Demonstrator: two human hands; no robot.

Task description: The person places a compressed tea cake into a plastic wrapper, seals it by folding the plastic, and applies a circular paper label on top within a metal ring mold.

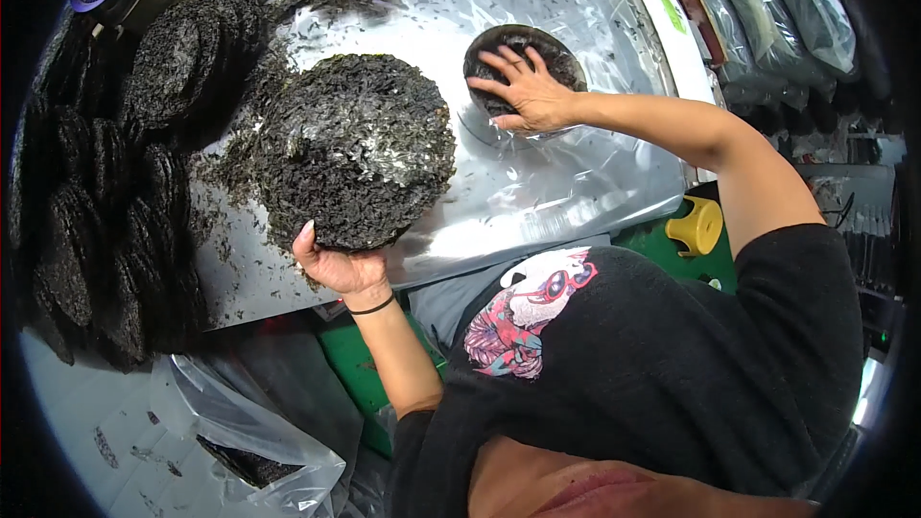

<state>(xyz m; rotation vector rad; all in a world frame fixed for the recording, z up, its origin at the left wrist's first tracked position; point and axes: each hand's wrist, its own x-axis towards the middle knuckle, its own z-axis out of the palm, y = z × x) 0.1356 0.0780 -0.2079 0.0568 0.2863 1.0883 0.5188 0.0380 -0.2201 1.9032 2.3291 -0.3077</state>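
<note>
Black, round, seaweed-like disc (336, 153), ten o'clock: left hand (347, 270) clamped on rim. Dark circular piece (558, 59), one o'clock: right hand (535, 96) splayed atop. Seemingly positioning; next calls for level support.

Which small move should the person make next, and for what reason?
Perhaps lift the right hand away from the round dark object: it lies spread over much of that surface, while the left hand holds the large dark disc by its edge.

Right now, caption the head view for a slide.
Left hand holding a dark flaky disc, right hand spread over a smaller round object.
</note>
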